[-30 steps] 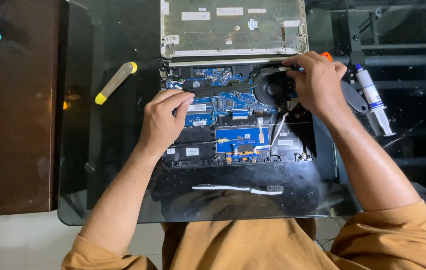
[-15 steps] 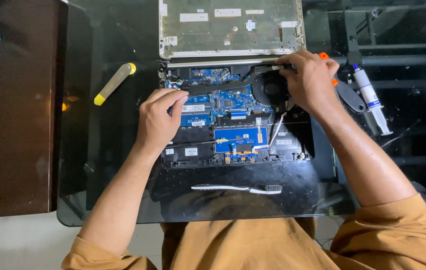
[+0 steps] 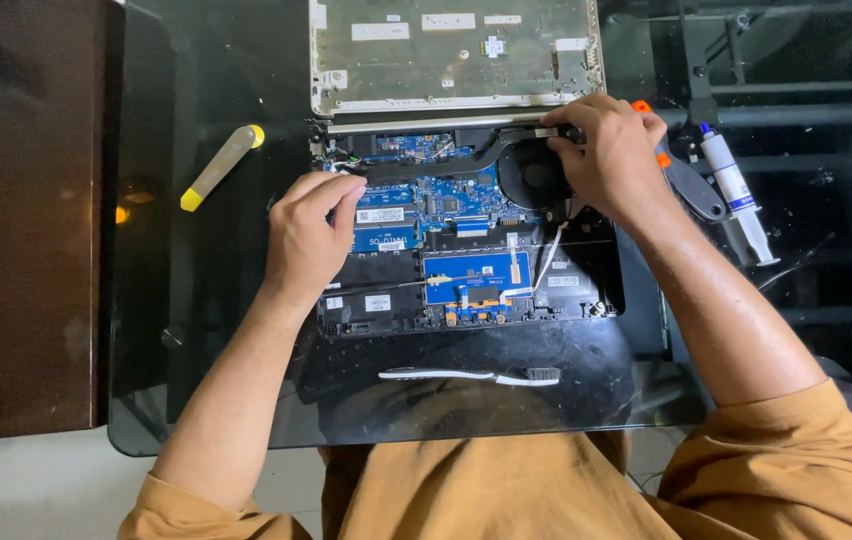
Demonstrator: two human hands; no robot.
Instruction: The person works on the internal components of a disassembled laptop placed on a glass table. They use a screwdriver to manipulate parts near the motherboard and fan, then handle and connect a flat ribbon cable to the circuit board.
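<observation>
An opened laptop lies on the glass table with its blue circuit board, black fan and dark heat pipe exposed. My left hand is curled over the board's left side, its fingertips closed on the left end of the heat pipe. My right hand grips the fan's upper right corner by the hinge, fingers pinched on its edge. An orange-tipped tool lies partly under that hand.
The removed bottom cover lies beyond the laptop. A white toothbrush lies in front of it, a yellow-ended pry tool to the left and a white paste syringe to the right. A dark wooden surface borders the glass.
Both hands stay at nearly the same spots on the heat pipe and fan. My right hand has crept slightly toward the hinge. The view has shifted a little.
</observation>
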